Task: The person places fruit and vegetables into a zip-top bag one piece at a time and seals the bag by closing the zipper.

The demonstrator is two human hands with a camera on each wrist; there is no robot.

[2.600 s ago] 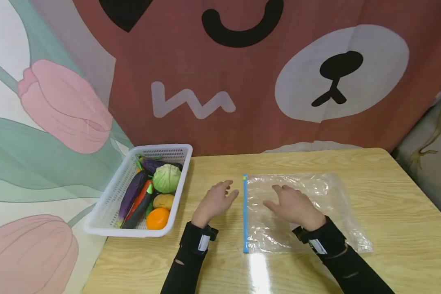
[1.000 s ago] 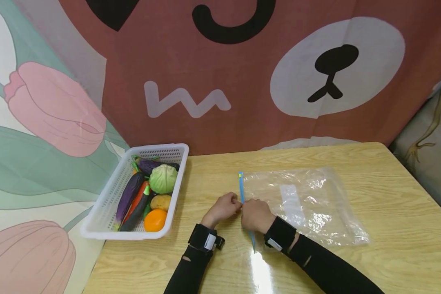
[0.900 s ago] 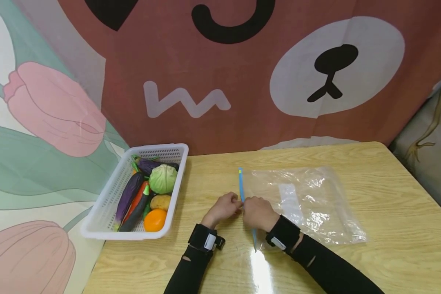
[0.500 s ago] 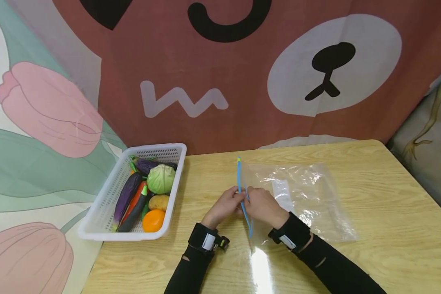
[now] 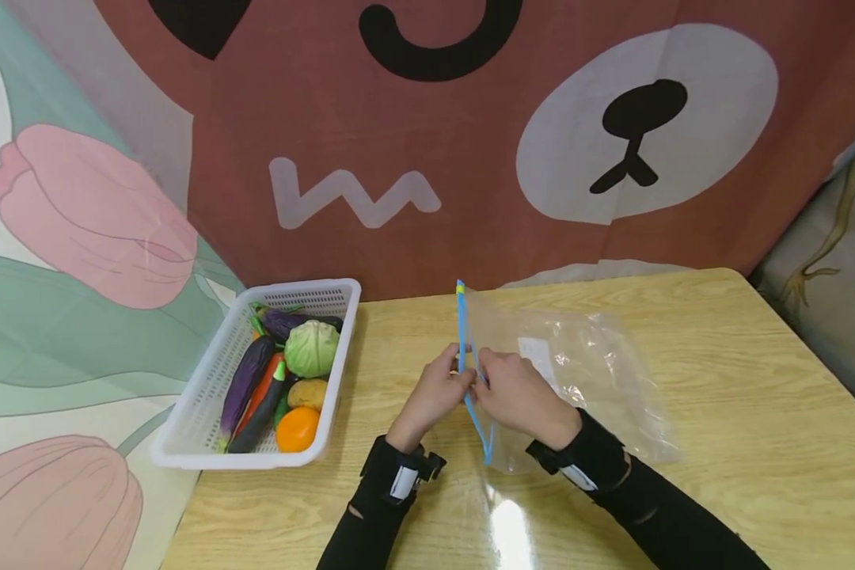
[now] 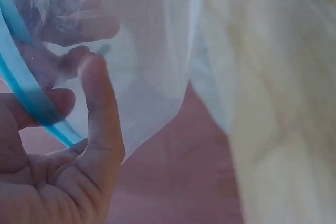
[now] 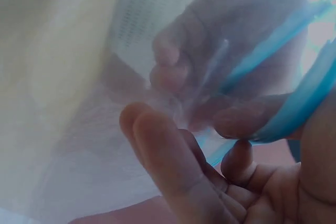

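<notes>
A clear zip-top bag (image 5: 606, 360) lies toward the right of the wooden table, its mouth end raised. The blue zip strip (image 5: 462, 328) along that mouth is parted into two edges. My left hand (image 5: 431, 400) pinches the left edge near its middle. My right hand (image 5: 523, 400) pinches the opposite edge, close to the left fingers. In the left wrist view, the blue strip (image 6: 23, 85) runs between the thumb and fingers. The right wrist view has the other hand showing blurred through the film, beside the blue strip (image 7: 310, 95). A white label (image 5: 537, 356) shows on the bag.
At the left stands a white plastic basket (image 5: 256, 457) with eggplants, a cabbage (image 5: 313, 348), a potato (image 5: 307, 393), an orange (image 5: 297, 430) and other produce. A printed cloth (image 5: 363, 261) hangs behind the table (image 5: 399, 332).
Both hands came together at the blue strip and took hold of it. The bag's mouth has since lifted and its two edges have spread apart; the bag has shifted slightly left.
</notes>
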